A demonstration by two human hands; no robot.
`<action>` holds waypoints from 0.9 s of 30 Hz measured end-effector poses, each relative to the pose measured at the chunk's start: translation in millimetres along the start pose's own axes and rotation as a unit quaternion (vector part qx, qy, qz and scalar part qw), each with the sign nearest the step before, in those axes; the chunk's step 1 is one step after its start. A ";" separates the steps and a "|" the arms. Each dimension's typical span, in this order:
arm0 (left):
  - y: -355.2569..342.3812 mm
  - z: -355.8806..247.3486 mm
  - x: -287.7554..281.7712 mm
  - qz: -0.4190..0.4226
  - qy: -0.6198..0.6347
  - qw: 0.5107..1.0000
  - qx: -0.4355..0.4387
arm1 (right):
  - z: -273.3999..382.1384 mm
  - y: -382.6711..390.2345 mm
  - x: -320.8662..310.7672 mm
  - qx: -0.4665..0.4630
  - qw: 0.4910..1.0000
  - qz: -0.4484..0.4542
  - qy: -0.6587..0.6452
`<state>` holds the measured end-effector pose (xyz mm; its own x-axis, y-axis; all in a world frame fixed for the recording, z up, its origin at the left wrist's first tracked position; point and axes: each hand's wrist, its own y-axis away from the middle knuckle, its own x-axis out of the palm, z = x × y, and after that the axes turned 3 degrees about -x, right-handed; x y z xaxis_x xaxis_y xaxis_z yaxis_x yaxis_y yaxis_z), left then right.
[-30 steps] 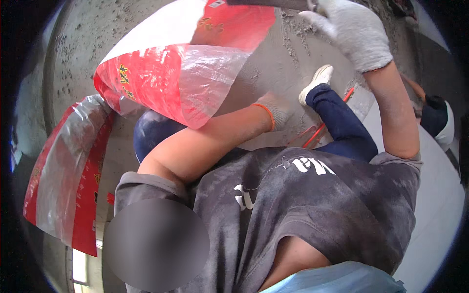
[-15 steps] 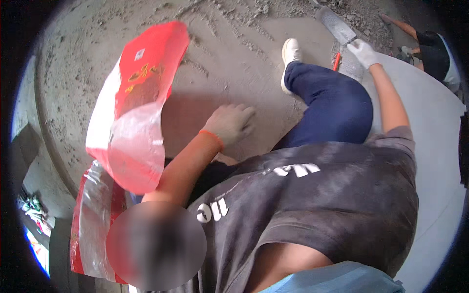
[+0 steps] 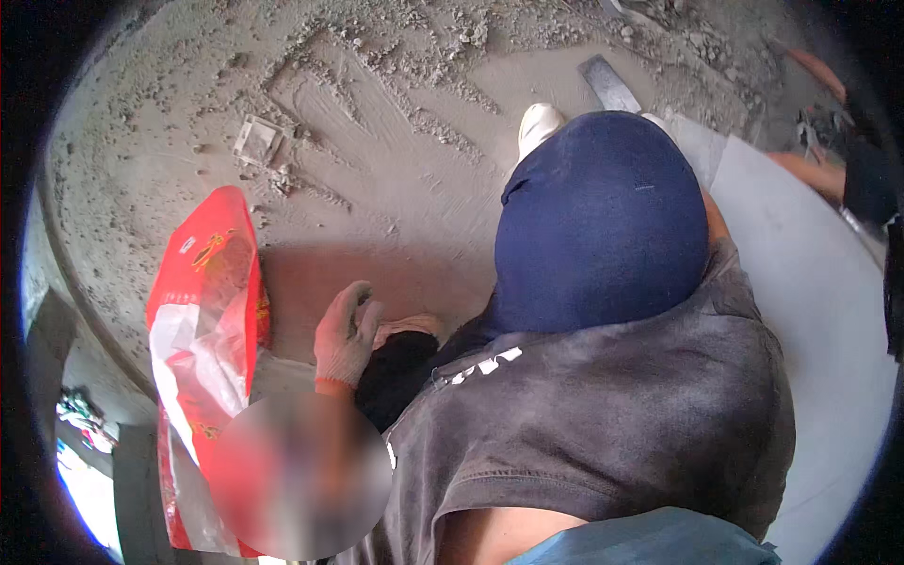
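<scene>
My left hand (image 3: 344,331), in a pale knitted glove with an orange cuff, hovers beside my bent leg with its fingers loosely bent and apart. Nothing shows in it. To its left is a large red and white plastic bag (image 3: 212,311). My right hand (image 3: 656,121) is nearly all hidden behind my raised knee; only a pale bit of glove shows. Just beyond that bit is the grey metal blade of a trowel (image 3: 609,85), its handle hidden, lined up with my right hand. Grey mortar (image 3: 395,179) covers the floor ahead.
A large pale grey slab (image 3: 800,245) takes up the right side. Another person's arm (image 3: 808,174) and dark clothing are at the far right. A small square block (image 3: 259,141) lies in the mortar at the left. Loose crumbs of mortar (image 3: 697,56) lie farther off.
My left hand has moved left and nearer to me, its fingers lifting. The red bag has sunk lower. My knee now covers most of my right hand, which was gripping the trowel.
</scene>
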<state>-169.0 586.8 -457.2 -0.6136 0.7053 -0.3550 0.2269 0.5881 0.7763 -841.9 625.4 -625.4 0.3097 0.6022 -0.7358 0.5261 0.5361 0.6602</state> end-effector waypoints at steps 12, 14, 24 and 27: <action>17.9 -83.9 81.0 -0.026 0.112 0.981 -0.155 | 211.7 -92.3 -140.4 -0.348 0.910 0.077 0.211; 24.1 -95.1 86.1 -0.044 0.101 0.984 -0.142 | 265.1 -90.1 -136.7 -0.383 0.888 0.071 0.246; 57.9 -147.2 73.9 -0.140 -0.008 0.989 -0.040 | 400.1 -42.5 -110.4 -0.556 0.787 0.108 0.243; 76.0 -160.3 45.5 -0.153 -0.013 0.988 -0.012 | 423.1 -21.3 -151.4 -0.611 0.757 0.086 0.216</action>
<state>-300.9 600.2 -330.8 -0.6314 0.5064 -0.5873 0.0160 0.7657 0.6430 -564.9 272.5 -591.8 -0.1372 0.7207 -0.6795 -0.6994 0.4153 0.5817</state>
